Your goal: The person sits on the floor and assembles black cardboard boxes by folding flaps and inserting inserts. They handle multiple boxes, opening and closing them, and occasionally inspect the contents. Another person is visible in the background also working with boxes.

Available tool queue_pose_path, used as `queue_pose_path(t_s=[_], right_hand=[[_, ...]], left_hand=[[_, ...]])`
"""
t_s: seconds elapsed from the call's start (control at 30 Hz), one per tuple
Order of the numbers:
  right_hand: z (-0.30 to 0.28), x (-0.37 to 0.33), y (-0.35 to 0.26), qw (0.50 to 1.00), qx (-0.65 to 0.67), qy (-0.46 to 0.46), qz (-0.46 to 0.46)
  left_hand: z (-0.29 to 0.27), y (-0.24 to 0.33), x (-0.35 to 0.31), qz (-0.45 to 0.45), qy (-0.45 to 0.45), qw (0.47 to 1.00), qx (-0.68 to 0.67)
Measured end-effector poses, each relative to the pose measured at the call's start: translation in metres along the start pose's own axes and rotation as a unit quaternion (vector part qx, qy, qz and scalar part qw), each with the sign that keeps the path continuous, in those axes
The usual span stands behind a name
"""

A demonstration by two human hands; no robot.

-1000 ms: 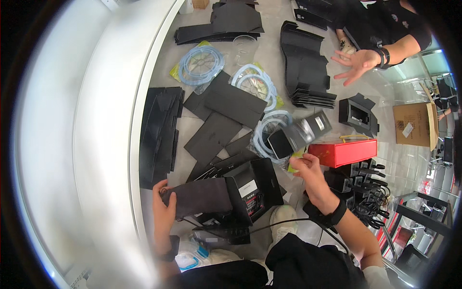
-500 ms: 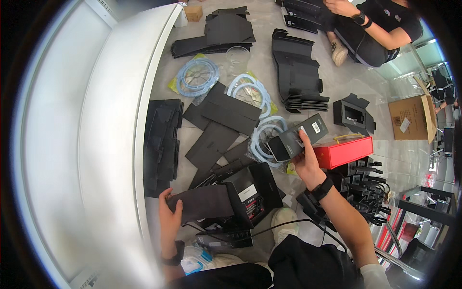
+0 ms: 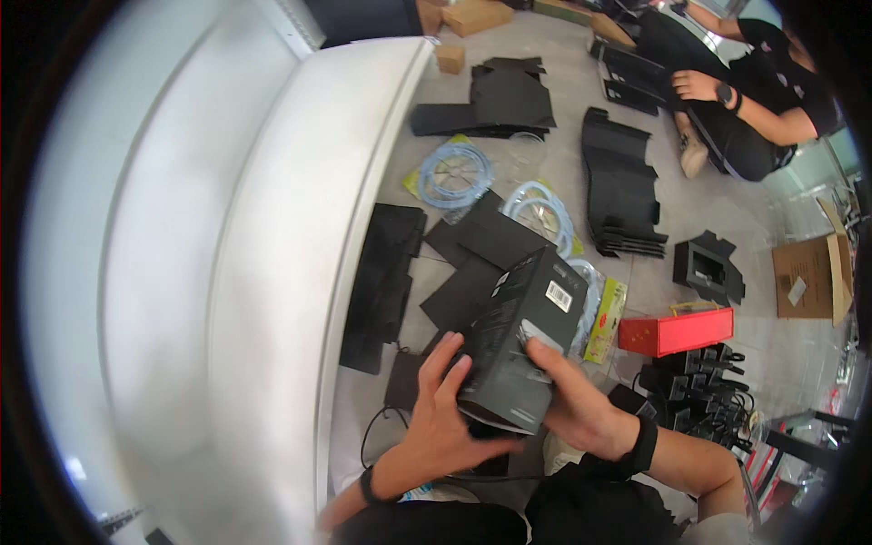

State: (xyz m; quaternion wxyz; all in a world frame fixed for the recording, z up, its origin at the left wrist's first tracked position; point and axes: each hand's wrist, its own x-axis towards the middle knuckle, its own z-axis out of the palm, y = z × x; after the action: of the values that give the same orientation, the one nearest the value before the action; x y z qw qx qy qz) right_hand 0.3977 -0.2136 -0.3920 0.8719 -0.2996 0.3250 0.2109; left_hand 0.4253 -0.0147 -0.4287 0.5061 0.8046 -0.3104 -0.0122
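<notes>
A black cardboard box (image 3: 520, 341) with a white barcode label is held up in front of me, tilted, its lower end toward me. Along its right side my right hand (image 3: 586, 409) grips it, thumb on the face near a pale, shiny patch. My left hand (image 3: 436, 427) is at the box's lower left corner, fingers spread and thumb stretched out beneath the lower end; it does not close on the box. Behind the box lie flat black cardboard pieces (image 3: 454, 295) and coiled light blue tubing in clear bags (image 3: 454, 177), partly hidden.
A white shelf (image 3: 291, 227) runs along my left. To the right are a red box (image 3: 677, 332), black devices with cables (image 3: 695, 386), an opened black box (image 3: 708, 268) and a brown carton (image 3: 808, 277). Stacked black cardboard (image 3: 622, 182) lies ahead; another person (image 3: 754, 100) sits at the far right.
My left hand has let go of the dark flat piece and come to the box. The box has moved left and nearer in my right hand. The view has shifted.
</notes>
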Motion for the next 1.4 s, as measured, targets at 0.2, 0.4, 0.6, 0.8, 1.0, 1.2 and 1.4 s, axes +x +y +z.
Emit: queue_pose_path(t_s=[0.2, 0.4, 0.6, 0.8, 1.0, 1.2, 1.4], right_hand=[[0.002, 0.027, -0.021, 0.993, -0.045, -0.107, 0.016], [-0.002, 0.016, -0.072, 0.941, -0.257, -0.148, -0.163], [0.055, -0.024, -0.07, 0.961, -0.161, -0.1, -0.203], [0.091, -0.058, -0.107, 0.945, -0.162, -0.097, -0.266], [0.116, -0.068, -0.096, 0.847, -0.315, -0.106, -0.414], [0.104, -0.061, -0.093, 0.826, -0.399, -0.185, -0.352], [0.098, -0.055, -0.082, 0.868, -0.331, -0.178, -0.325]], left_hand=[[-0.046, -0.012, 0.029, -0.172, 0.109, 0.967, -0.152], [-0.108, 0.017, 0.043, -0.264, 0.064, 0.907, -0.321], [-0.127, 0.081, 0.087, -0.198, 0.025, 0.948, -0.247], [-0.138, 0.091, 0.107, -0.129, -0.018, 0.96, -0.247], [-0.151, 0.085, 0.098, -0.174, -0.023, 0.912, -0.372], [-0.164, 0.053, 0.087, -0.278, -0.004, 0.846, -0.455], [-0.158, 0.039, 0.087, -0.312, -0.018, 0.832, -0.457]])
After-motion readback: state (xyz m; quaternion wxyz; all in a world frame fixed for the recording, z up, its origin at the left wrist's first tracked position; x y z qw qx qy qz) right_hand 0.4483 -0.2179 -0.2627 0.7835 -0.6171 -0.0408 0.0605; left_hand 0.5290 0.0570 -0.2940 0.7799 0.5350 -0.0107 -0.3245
